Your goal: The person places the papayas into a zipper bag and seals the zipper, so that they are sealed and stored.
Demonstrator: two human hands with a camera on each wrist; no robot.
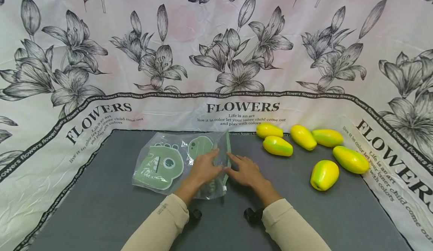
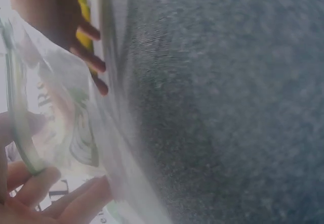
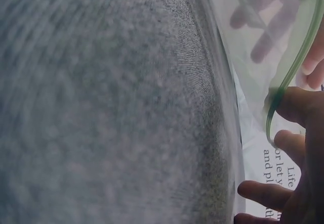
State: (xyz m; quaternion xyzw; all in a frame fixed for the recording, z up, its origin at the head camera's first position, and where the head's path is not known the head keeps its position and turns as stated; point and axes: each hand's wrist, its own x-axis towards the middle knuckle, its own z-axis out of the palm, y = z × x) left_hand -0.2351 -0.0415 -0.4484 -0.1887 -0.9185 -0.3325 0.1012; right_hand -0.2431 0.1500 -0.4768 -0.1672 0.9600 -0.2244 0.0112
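A clear plastic zip bag [image 1: 159,168] with green cartoon monster prints lies flat on the grey table. Its green zip strip [image 1: 228,144] runs along the right edge, with the slider near the front corner. My left hand [image 1: 204,168] lies over the bag's right part and pinches the mouth beside the strip. From the other side, my right hand [image 1: 247,171] grips the strip between thumb and finger, its other fingers spread. In the right wrist view the green strip [image 3: 298,64] bows outward at the right fingertips. The left wrist view shows left fingers [image 2: 38,186] at the strip.
Several yellow-green mangoes [image 1: 324,175] lie to the right, some at the table's back edge [image 1: 243,134]. A white cloth [image 1: 169,112] with flower prints and lettering hangs behind and along both sides of the grey tabletop [image 1: 101,206].
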